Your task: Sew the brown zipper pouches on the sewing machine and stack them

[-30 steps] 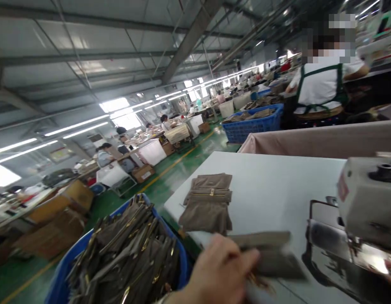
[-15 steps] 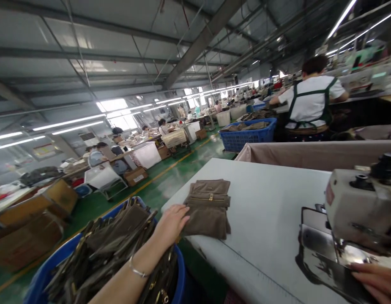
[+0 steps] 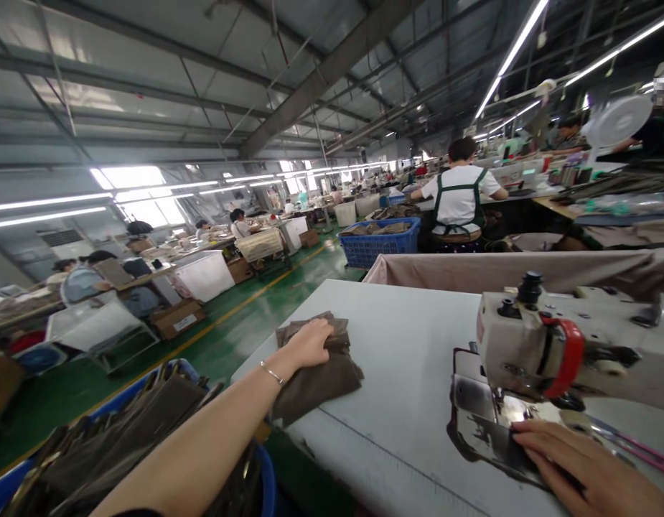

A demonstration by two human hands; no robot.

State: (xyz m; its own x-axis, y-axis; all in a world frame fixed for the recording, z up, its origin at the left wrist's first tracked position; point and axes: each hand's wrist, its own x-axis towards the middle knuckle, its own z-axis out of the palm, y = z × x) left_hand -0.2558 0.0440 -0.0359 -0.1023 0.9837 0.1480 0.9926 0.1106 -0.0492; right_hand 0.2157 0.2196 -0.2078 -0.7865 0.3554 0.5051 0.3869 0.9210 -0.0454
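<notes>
My left hand [image 3: 310, 343] reaches across to a small stack of brown fabric pieces [image 3: 324, 384] on the left end of the white table. Its fingers are curled over the upper part of the stack and closed on the fabric; how many layers they grip is hidden. On the right, my right hand [image 3: 584, 459] lies with fingers stretched out, fingertips at the dark metal bed plate [image 3: 498, 441] of a sewing machine [image 3: 512, 345]. No fabric shows in the right hand.
A blue basket [image 3: 268, 474] heaped with brown pieces stands below the table's left edge. Pink scissors [image 3: 638, 452] lie by the machine. Behind the table are a beige cloth-lined bin [image 3: 504, 271], another blue basket [image 3: 377, 248], and a person [image 3: 458, 194] seated with back turned.
My left hand has moved from the stack's left edge onto it, covering the zipper, and the fabric has turned askew. The view has swung right, showing more of the sewing machine and right hand.
</notes>
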